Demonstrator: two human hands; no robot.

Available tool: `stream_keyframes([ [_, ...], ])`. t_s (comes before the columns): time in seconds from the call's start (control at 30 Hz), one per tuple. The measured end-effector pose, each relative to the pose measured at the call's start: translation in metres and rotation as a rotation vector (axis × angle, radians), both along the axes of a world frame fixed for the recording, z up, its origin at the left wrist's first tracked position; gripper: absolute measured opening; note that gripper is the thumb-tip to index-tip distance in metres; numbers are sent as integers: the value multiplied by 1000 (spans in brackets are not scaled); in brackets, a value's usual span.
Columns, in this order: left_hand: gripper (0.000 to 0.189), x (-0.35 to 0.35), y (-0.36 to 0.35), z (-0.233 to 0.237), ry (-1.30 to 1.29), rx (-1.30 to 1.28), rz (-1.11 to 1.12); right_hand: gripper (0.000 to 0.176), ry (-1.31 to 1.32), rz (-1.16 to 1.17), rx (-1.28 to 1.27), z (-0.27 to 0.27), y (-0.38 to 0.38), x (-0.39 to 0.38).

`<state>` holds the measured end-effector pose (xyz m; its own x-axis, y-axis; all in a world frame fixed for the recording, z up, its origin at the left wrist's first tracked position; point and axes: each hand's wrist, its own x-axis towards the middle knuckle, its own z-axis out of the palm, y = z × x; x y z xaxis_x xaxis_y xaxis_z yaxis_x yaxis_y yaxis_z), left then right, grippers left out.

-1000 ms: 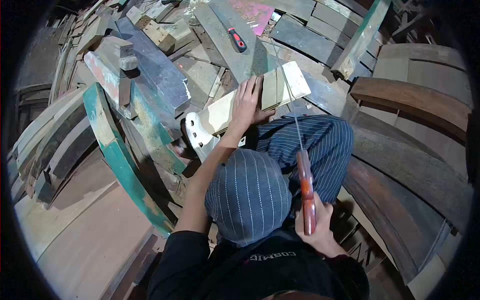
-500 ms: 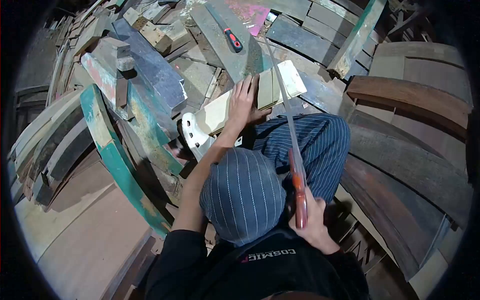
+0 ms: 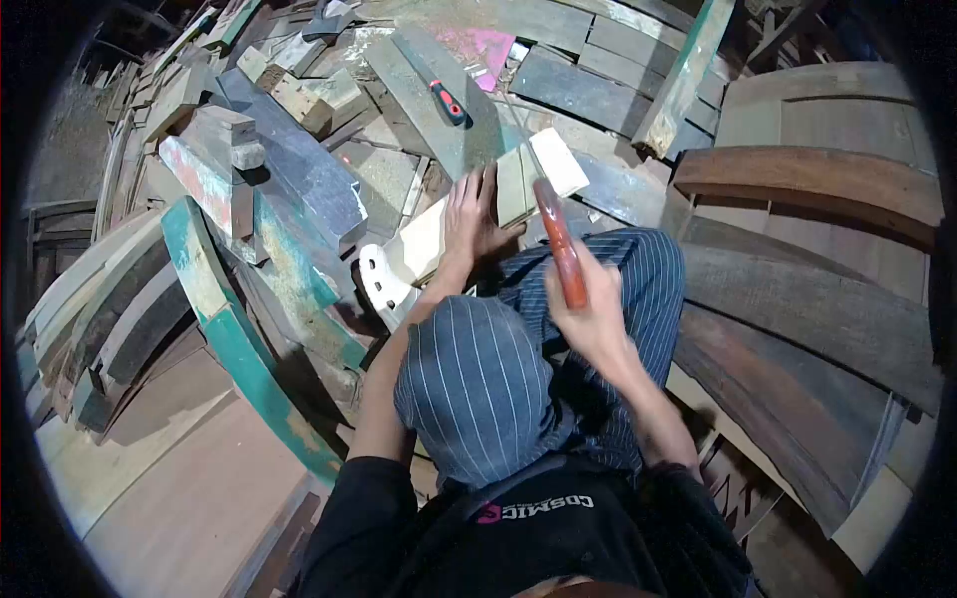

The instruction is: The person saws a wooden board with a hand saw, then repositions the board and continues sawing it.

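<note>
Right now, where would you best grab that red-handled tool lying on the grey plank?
Take the red-handled tool by its thick handle, from above on the near side. It lies flat on the grey plank, handle toward the person, thin shaft pointing away, nothing crowding it. The right hand grips the saw; the left hand presses the pale board.

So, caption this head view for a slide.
Left hand pins pale wooden board; right hand grips orange-handled handsaw over it.
</note>
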<state>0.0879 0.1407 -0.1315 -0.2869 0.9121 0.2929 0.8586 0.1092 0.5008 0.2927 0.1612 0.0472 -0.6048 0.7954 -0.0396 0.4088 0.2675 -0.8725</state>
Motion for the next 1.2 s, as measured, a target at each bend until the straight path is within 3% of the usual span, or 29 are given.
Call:
stream_keyframes([
  [0.1,116,0,-2,-6,85,25,21,47,23,71,-59,22,-57,62],
  [0.13,115,1,-1,-1,43,14,12,49,-47,127,35,31,-78,83],
  [0.17,114,-2,5,0,45,27,10,51,-105,179,150,33,-87,95],
  [0.27,112,4,0,1,44,51,28,49,-101,240,127,32,-84,108],
  [0.33,112,3,-1,-2,33,35,28,33,-116,167,76,22,-61,95],
  [0.37,113,3,-2,-1,39,13,30,26,-26,115,170,12,-41,77],
  [0.4,113,3,-1,0,41,17,28,27,-56,63,82,-3,-24,67],
  [0.5,114,4,0,-2,38,37,27,28,59,21,282,-48,9,20],
  [0.57,115,3,0,0,39,56,22,33,46,28,191,-58,7,2],
  [0.77,112,7,-5,-1,8,15,27,20,-86,-23,27,22,-54,68],
  [0.8,112,5,-3,0,6,6,23,17,-124,15,162,27,-64,89],
  [0.87,114,5,-2,4,-7,-9,19,14,-58,-157,-70,40,-85,121],
  [0.9,115,6,-2,5,-10,-16,27,13,-149,-130,88,42,-80,132],
  [0.97,116,5,-3,4,-11,-16,17,13,-11,-154,0,25,-80,143],
  [1.07,117,5,-3,3,2,-9,29,14,-63,-136,167,37,-84,125],
  [1.1,117,4,-4,2,4,-14,29,12,-31,-175,23,33,-82,128],
  [1.17,117,4,-3,1,7,-18,29,11,-46,-126,230,39,-69,131],
  [1.2,118,4,-3,2,-6,-29,33,14,-84,-237,-61,61,-69,125],
])
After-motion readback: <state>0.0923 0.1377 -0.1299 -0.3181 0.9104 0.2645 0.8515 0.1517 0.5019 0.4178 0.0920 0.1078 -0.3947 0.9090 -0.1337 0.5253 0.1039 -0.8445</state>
